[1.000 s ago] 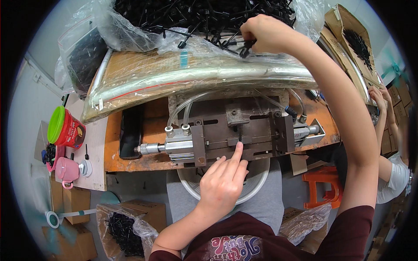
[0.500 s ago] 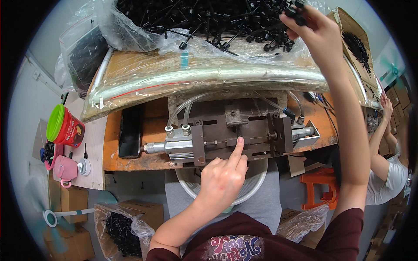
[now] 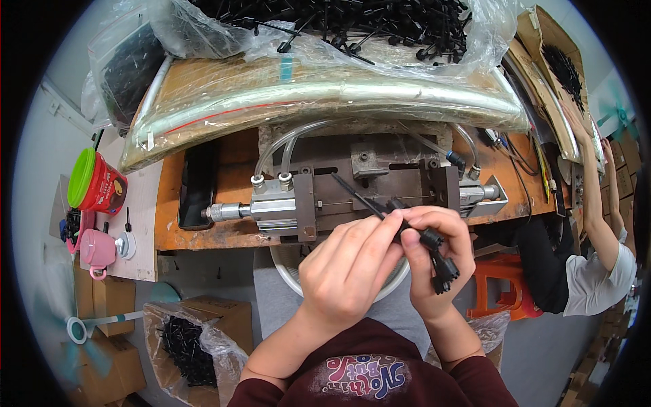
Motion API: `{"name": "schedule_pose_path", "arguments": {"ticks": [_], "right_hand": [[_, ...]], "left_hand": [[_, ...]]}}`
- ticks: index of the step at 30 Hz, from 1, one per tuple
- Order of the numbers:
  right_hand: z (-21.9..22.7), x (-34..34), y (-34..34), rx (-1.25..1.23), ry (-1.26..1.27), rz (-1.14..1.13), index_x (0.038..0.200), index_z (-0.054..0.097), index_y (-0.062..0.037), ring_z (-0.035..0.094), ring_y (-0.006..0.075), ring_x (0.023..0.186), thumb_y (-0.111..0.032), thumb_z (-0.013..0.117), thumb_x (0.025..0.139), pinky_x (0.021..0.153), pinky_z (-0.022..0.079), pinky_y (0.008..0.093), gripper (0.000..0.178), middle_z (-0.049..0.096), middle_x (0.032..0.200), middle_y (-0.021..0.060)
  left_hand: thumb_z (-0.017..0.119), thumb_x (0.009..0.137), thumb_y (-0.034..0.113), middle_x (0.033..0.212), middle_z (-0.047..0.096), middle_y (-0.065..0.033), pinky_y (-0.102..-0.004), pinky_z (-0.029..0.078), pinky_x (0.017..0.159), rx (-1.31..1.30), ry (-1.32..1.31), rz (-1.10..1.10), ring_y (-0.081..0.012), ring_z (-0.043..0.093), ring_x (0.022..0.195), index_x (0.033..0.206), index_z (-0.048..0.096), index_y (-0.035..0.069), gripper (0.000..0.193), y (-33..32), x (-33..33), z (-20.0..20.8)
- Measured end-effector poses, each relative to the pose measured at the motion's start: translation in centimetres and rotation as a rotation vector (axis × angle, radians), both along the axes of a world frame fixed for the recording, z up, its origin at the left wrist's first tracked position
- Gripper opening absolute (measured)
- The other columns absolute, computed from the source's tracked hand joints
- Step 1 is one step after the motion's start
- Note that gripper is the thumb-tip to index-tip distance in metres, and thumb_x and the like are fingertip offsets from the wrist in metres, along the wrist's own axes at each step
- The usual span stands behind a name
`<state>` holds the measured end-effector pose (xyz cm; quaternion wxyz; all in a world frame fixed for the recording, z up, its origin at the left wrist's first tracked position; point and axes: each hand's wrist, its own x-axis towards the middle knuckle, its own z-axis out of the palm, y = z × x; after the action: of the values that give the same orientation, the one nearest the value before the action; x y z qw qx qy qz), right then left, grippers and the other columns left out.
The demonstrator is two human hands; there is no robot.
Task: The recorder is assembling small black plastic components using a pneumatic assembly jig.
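Over the front edge of the metal clamping fixture [image 3: 339,207], my two hands meet. My right hand [image 3: 451,234] is closed round several black plastic parts [image 3: 444,268], whose ribbed heads stick out below its fingers. From between the hands a thin black stem [image 3: 356,193] slants up and left across the fixture. My left hand [image 3: 342,275] pinches at the base of that stem, its fingertips touching the right hand's parts. The fixture has an air cylinder [image 3: 274,210] at its left and another cylinder [image 3: 478,193] at its right. A small block [image 3: 367,163] stands at its middle.
A plastic-lined carton [image 3: 305,108] heaped with black stemmed parts [image 3: 366,27] stands behind the fixture. A phone [image 3: 196,186] lies at the left. Below the fixture is a white basket [image 3: 286,271]. A co-worker [image 3: 597,271] sits right, near an orange stool [image 3: 498,285].
My right hand has come down from the heap with several black parts. My left hand has moved off the fixture's middle to meet it. The view has shifted slightly.
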<state>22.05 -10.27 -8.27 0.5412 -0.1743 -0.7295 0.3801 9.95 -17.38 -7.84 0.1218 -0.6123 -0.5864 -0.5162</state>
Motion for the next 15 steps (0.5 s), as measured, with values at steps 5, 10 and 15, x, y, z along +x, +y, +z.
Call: {"name": "schedule_pose_path", "arguments": {"ticks": [5,10,15], "right_hand": [[-0.8,0.8,0.1,-0.060,-0.035,-0.004,0.109,0.057,0.0065,0.066,0.0192,0.092,0.008,0.065,0.089,0.081,0.055,0.0286,0.020,0.061,0.112,0.0186],[-1.0,2.3,0.8,-0.124,-0.028,-0.115,0.106,0.059,0.0052,0.064,0.0147,0.083,0.011,0.063,0.088,0.075,0.056,0.0266,0.019,0.059,0.110,0.0168],[-1.2,3.0,1.1,0.047,-0.130,-0.196,0.101,0.064,0.0029,0.067,0.0187,0.088,0.010,0.073,0.082,0.075,0.058,0.0286,0.023,0.062,0.108,0.0163]], "left_hand": [[0.081,0.072,0.005,0.108,0.065,-0.0137,-0.0340,0.057,0.072,-0.093,-0.023,-0.052,-0.0264,0.067,0.091,0.112,0.072,0.001,0.041,-0.8,-0.1,-0.4],[0.078,0.075,0.002,0.119,0.066,-0.0155,-0.0384,0.057,0.087,-0.310,-0.007,-0.067,-0.0283,0.067,0.101,0.113,0.071,0.003,0.038,-1.8,-0.6,-1.5],[0.075,0.078,0.006,0.126,0.067,-0.0154,-0.0382,0.057,0.088,-0.388,0.196,-0.045,-0.0259,0.070,0.095,0.104,0.071,0.000,0.027,-1.1,-0.7,-2.4]]}}
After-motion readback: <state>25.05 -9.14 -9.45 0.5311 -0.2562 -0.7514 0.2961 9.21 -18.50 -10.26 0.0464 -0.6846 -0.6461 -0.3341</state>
